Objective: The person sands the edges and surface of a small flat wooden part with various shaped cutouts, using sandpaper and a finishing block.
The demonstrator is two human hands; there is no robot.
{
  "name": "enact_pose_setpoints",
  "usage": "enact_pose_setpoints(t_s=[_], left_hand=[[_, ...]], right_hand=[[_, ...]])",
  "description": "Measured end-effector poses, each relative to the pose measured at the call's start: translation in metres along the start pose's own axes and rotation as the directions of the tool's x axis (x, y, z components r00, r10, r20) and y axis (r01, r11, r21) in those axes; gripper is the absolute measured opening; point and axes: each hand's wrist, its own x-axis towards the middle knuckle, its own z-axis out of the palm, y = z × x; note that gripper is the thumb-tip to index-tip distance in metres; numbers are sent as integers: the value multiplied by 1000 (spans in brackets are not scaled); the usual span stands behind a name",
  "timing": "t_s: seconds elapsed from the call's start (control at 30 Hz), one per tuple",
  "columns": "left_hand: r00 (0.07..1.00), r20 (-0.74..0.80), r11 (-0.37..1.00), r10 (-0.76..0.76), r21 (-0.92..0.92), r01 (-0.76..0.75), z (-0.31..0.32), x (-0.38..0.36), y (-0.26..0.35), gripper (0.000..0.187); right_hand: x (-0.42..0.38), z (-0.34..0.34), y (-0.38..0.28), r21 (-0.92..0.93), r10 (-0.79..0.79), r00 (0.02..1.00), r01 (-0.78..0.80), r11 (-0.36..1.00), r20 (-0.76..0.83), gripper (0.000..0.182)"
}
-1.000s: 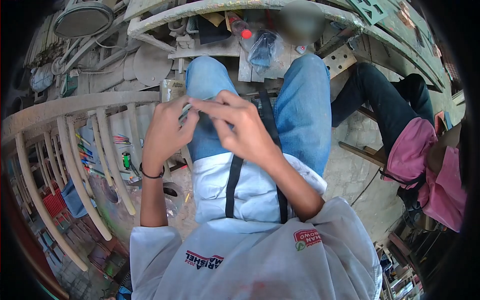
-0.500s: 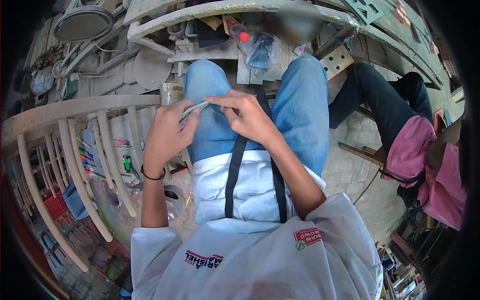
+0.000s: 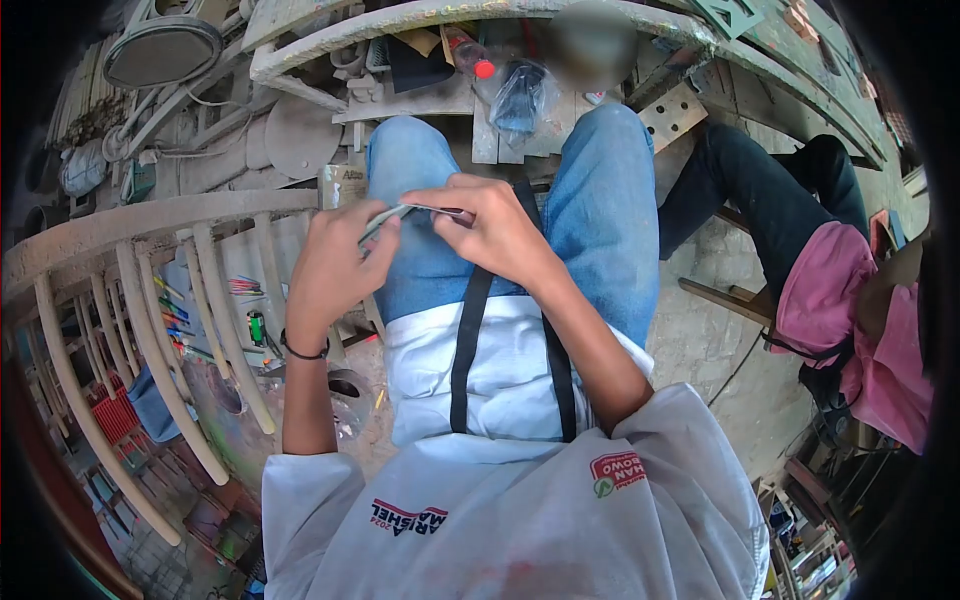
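Note:
Above my lap, my left hand point(image 3: 345, 245) is closed on a thin, flat, pale green piece point(image 3: 385, 217), pinched between thumb and fingers. My right hand point(image 3: 490, 225) is closed on a small, thin, dark reddish-brown piece point(image 3: 453, 211) whose kind I cannot make out. Its tip meets the near end of the pale piece, between the two hands. Fingers cover much of both pieces. Both hands are over my jeans point(image 3: 420, 265), near the left thigh.
A slatted wooden rail point(image 3: 160, 215) stands at my left, with pens point(image 3: 244, 287) beyond its slats. Ahead, a low bench holds a red-capped bottle point(image 3: 470, 52) and a plastic bag point(image 3: 522, 98). At right sits another person in a pink garment point(image 3: 825, 285).
My right hand has shifted slightly, and the dark piece between its fingers now shows. The left hand keeps its grip on the pale piece almost in place.

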Motion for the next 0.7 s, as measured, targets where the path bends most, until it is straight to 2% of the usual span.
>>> enact_pose_setpoints(t_s=[0.07,0.13,0.2,0.27,0.3,0.37,0.47,0.6,0.7], left_hand=[[1000,18,1000,-16,-20,17,0,0,4,18],[999,34,1000,-7,-16,8,0,0,-1,18],[999,45,1000,15,-7,-14,0,1,0,18],[997,70,999,-20,-40,23,0,1,4,18],[997,71,999,-15,-36,18,-1,3,2,18],[998,48,998,40,-52,-37,1,-2,-3,19],[997,75,999,-34,5,33,1,-1,-1,20],[998,62,1000,12,-18,-11,2,0,-4,20],[999,44,998,15,-61,-13,4,-1,-4,20]], right_hand=[[-3,-2,-10,3,47,999,-47,999,3,44],[-4,-3,-26,33,-40,999,40,999,-7,43],[-3,-1,-15,52,-90,995,92,994,-35,41],[-4,0,-3,2,41,999,-41,999,22,40],[-2,-2,-10,3,39,999,-39,999,16,40],[-5,-7,-30,48,-73,997,73,996,9,39],[-3,0,-11,21,-36,999,36,999,23,38],[-3,-4,-14,-42,-30,999,31,999,33,38],[-3,-6,-21,81,-22,999,19,997,36,36]])
